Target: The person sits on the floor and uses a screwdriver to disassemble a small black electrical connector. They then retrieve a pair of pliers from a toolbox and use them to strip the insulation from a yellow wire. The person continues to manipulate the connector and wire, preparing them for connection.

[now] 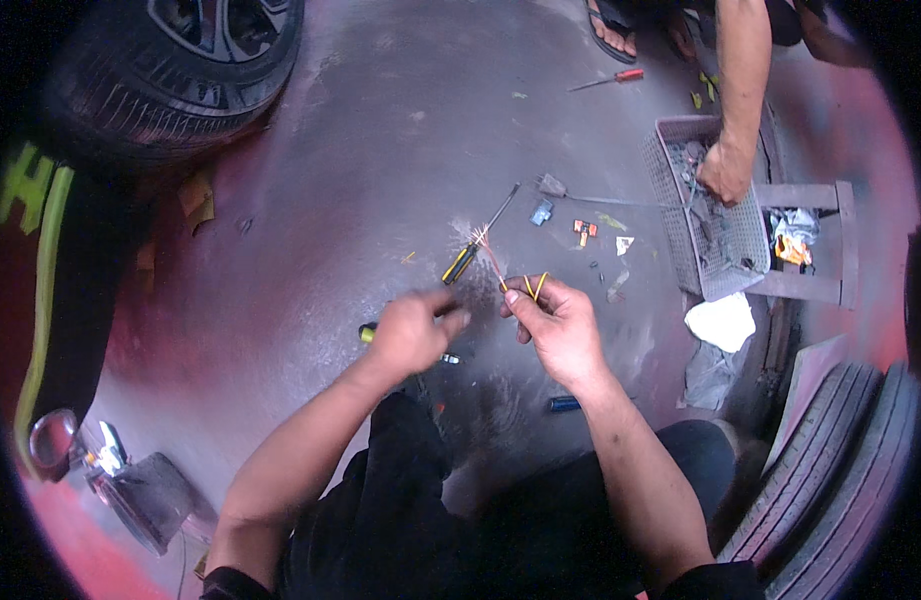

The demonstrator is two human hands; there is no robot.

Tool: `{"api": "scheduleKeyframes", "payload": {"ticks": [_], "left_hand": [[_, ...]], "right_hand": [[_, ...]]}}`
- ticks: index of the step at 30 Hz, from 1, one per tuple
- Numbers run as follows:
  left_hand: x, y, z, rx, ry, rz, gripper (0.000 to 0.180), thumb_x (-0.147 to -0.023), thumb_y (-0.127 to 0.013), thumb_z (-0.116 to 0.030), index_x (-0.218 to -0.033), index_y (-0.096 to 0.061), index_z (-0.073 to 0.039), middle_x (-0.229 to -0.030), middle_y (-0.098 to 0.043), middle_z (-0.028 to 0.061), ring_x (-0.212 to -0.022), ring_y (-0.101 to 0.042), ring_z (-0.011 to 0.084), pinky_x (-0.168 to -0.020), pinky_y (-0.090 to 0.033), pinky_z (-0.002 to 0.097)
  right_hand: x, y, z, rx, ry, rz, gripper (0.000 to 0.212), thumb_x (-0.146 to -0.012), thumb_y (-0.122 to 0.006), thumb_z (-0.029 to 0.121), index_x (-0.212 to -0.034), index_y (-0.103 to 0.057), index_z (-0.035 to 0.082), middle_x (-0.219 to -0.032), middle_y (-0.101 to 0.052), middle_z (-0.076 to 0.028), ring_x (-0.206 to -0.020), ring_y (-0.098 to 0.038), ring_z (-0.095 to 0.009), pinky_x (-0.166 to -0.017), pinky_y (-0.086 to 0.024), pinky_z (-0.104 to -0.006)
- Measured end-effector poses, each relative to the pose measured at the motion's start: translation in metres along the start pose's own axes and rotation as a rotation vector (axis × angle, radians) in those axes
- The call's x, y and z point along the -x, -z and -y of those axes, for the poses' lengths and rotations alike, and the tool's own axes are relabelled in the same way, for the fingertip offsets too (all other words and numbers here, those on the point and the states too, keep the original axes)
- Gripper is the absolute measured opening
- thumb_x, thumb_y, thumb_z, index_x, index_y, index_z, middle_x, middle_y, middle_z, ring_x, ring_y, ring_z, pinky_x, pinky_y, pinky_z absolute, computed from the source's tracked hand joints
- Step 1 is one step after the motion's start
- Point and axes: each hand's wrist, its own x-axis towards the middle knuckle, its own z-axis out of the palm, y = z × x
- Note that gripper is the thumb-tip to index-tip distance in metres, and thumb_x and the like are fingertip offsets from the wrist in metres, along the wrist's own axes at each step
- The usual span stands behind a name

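My right hand [555,325] pinches a thin wire [493,262] with yellow and orange insulation; its bare copper strands fan out at the far end. My left hand [415,328] hovers just to the left of it, blurred, fingers curled, and I cannot tell whether it holds anything. A small yellow-tipped tool [368,333] lies on the floor partly under my left hand. A screwdriver with a black and yellow handle [462,262] lies on the grey floor just beyond the wire.
Another person's hand [725,170] reaches into a grey plastic basket [715,200] at right. Small parts [583,231] lie scattered mid-floor, and a red screwdriver [610,79] farther off. A car wheel [180,70] stands far left, tyres [830,470] lie at right, a white rag [722,322] near the basket.
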Motion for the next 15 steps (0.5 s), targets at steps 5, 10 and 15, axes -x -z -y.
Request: {"api": "scheduleKeyframes", "payload": {"ticks": [5, 10, 15], "left_hand": [[-0.016, 0.029, -0.046, 0.807, 0.020, 0.039, 0.024, -0.093, -0.065, -0.020, -0.106, -0.069, 0.000, -0.089, -0.069, 0.0094, -0.083, -0.064, 0.0171, -0.080, -0.051, 0.0329], [-0.026, 0.021, -0.036, 0.750, 0.157, -0.215, 0.018, -0.094, -0.062, -0.017, -0.094, -0.068, 0.000, -0.081, -0.067, 0.0081, -0.078, -0.060, 0.0149, -0.075, -0.048, 0.0306], [-0.042, 0.039, -0.016, 0.463, 0.132, -0.534, 0.018, -0.094, -0.062, -0.017, -0.087, -0.065, 0.000, -0.075, -0.064, 0.0079, -0.071, -0.059, 0.0173, -0.069, -0.046, 0.0337]], "right_hand": [[0.003, 0.003, -0.001, 0.139, 0.097, 0.030, 0.015, -0.093, -0.065, 0.011, -0.101, -0.070, 0.000, -0.083, -0.066, -0.003, -0.071, -0.057, -0.009, -0.066, -0.047, -0.0242], [0.007, 0.001, 0.002, -0.272, 0.041, 0.034, 0.024, -0.094, -0.062, 0.012, -0.111, -0.068, -0.004, -0.100, -0.069, -0.011, -0.094, -0.064, -0.018, -0.084, -0.051, -0.0325], [0.010, 0.016, -0.012, -0.577, -0.104, 0.142, 0.034, -0.095, -0.059, 0.012, -0.123, -0.059, -0.006, -0.117, -0.066, -0.018, -0.091, -0.069, -0.031, -0.082, -0.056, -0.0447]]}}
